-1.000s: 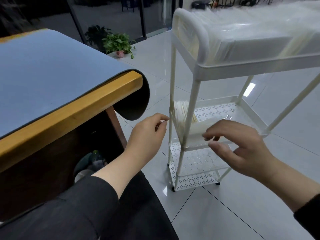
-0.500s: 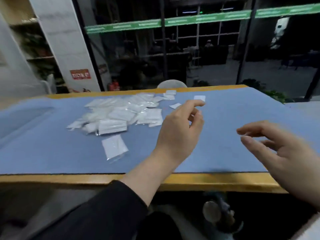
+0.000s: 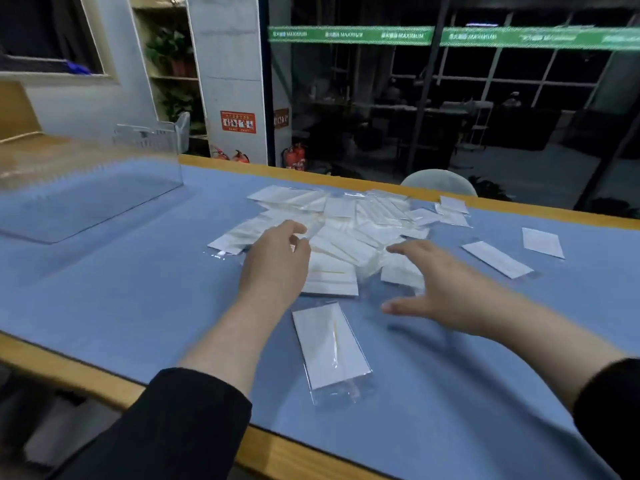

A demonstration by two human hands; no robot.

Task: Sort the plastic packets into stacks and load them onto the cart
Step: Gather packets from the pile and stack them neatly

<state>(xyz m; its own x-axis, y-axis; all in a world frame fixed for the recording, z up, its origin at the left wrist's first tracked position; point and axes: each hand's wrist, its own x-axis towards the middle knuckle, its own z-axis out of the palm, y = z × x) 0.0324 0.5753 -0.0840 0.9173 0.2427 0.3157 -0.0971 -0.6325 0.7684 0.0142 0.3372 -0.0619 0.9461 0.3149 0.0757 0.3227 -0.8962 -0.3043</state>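
A loose pile of clear plastic packets (image 3: pixel 349 223) with white inserts lies on the blue mat (image 3: pixel 121 292) in the middle of the table. My left hand (image 3: pixel 277 261) hovers over the pile's near left side, fingers loosely bent, holding nothing. My right hand (image 3: pixel 436 289) reaches over the pile's near right side with fingers spread and straight. One single packet (image 3: pixel 330 348) lies apart, close to me between my forearms. Three more packets (image 3: pixel 495 258) lie scattered to the right. The cart is out of view.
A clear acrylic tray (image 3: pixel 86 188) stands on the mat at the back left. The table's wooden edge (image 3: pixel 69 372) runs along the front. A round chair back (image 3: pixel 438 181) shows behind the far edge. Dark glass walls lie beyond.
My view has swung from the white cart to the table. Both hands have moved forward over the packet pile, and the pile is now much closer.
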